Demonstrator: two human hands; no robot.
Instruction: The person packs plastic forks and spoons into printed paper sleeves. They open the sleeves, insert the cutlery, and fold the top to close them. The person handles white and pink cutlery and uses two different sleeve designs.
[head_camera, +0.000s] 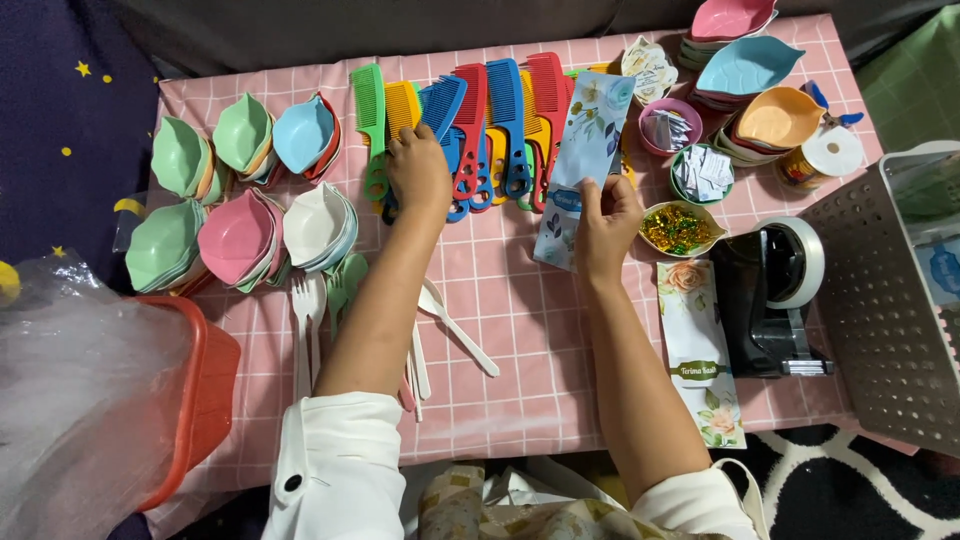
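My right hand (606, 225) holds a long blue floral paper pouch (587, 160) by its lower part, tilted over the pink checked tablecloth (520, 330). My left hand (418, 172) reaches into a row of coloured plastic combs (500, 110) at the far side, fingers on a blue comb (441, 110) beside a yellow one (400, 108). Whether it grips a comb is hidden. A second, white floral pouch (700, 350) lies flat to the right of my right forearm.
Stacks of leaf-shaped bowls (240, 235) sit at left, more (750, 65) at the far right. Plastic forks and spoons (310, 320) lie under my left arm. Small bowls of sweets (680, 228), a black tape dispenser (770, 300), a grey basket (890, 300) and a red tub (200, 400) surround the work area.
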